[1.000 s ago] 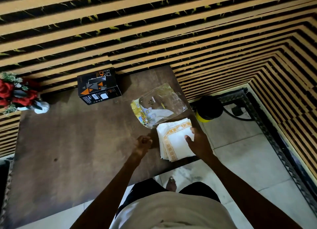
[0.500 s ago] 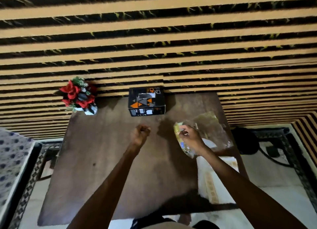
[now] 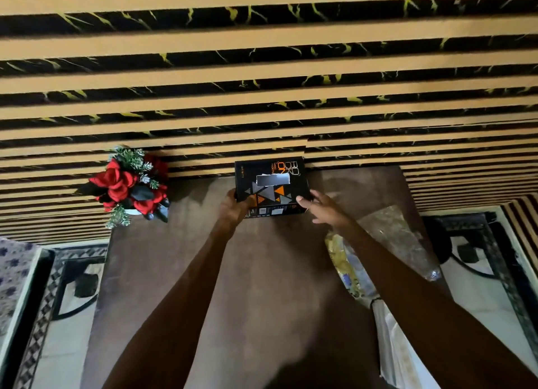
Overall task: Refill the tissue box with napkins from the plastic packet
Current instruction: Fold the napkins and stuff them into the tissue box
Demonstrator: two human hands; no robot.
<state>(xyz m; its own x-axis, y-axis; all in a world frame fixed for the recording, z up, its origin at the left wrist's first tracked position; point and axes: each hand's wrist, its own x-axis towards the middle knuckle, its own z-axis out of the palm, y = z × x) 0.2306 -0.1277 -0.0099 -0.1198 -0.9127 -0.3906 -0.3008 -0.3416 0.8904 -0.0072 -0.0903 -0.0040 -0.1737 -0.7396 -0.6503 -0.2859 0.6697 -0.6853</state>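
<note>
A black tissue box (image 3: 270,182) with orange and grey triangles and a torn top slot sits at the table's far edge against the wall. My left hand (image 3: 233,211) grips its near left corner. My right hand (image 3: 323,208) touches its near right corner with the thumb, fingers spread. The clear plastic packet (image 3: 390,237) with a yellow printed end lies on the table to the right, partly under my right forearm. The white napkins (image 3: 396,356) lie at the table's near right edge, mostly hidden by that arm.
A brown wooden table (image 3: 174,286) stands against a striped black and tan wall. A vase of red artificial flowers (image 3: 131,184) is at its far left corner. A dark round object (image 3: 436,243) stands on the tiled floor to the right.
Both hands have moved forward from mid-table to the tissue box. My right hand has left the plastic packet. The view has shifted closer to the wall.
</note>
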